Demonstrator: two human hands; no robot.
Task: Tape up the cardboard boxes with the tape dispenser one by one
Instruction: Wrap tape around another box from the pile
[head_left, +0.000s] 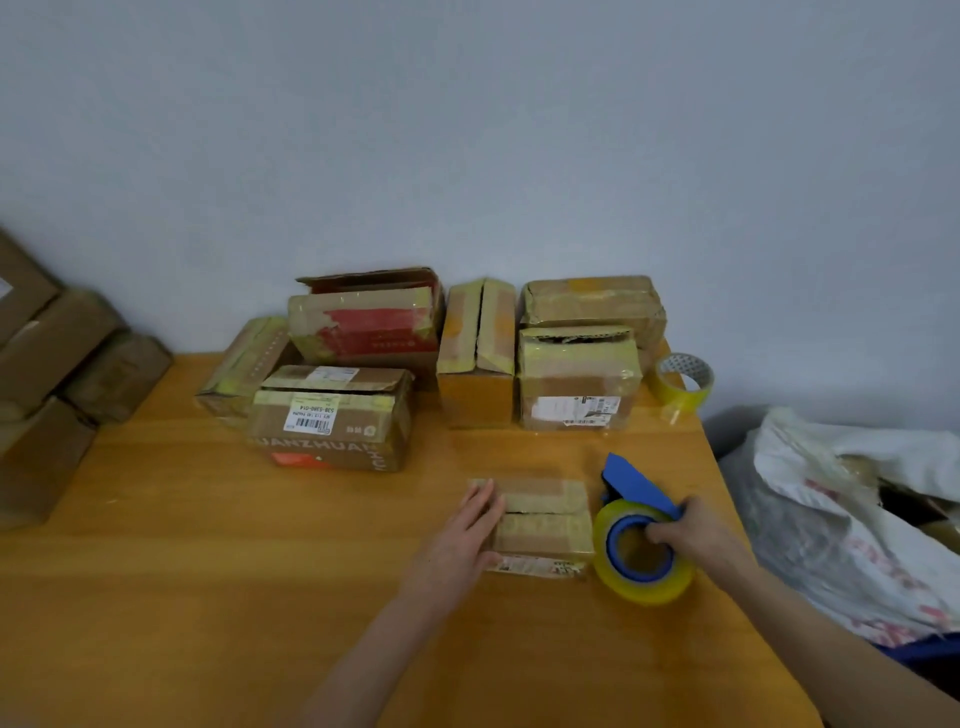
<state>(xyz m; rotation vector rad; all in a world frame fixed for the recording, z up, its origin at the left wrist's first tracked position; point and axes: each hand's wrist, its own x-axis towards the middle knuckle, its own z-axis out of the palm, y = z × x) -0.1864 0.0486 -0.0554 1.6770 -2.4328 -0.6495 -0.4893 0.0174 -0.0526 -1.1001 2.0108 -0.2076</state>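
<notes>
Right grip (698, 535) is curled round the tape dispenser (616, 545), right beside the small box (545, 525) mid-tabletop (234, 545). Left grip (460, 538) lies flat on the box, fingers straight. Looks like taping's about to start. Next, get the tape end onto the seam.

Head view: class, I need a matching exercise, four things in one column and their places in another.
1 dispenser
2 small box
3 spare roll
4 white bag

A beside the table, right
B gripped by right hand
C touched by left hand
D table's far right corner

Pairs: 1-B, 2-C, 3-D, 4-A.
</notes>
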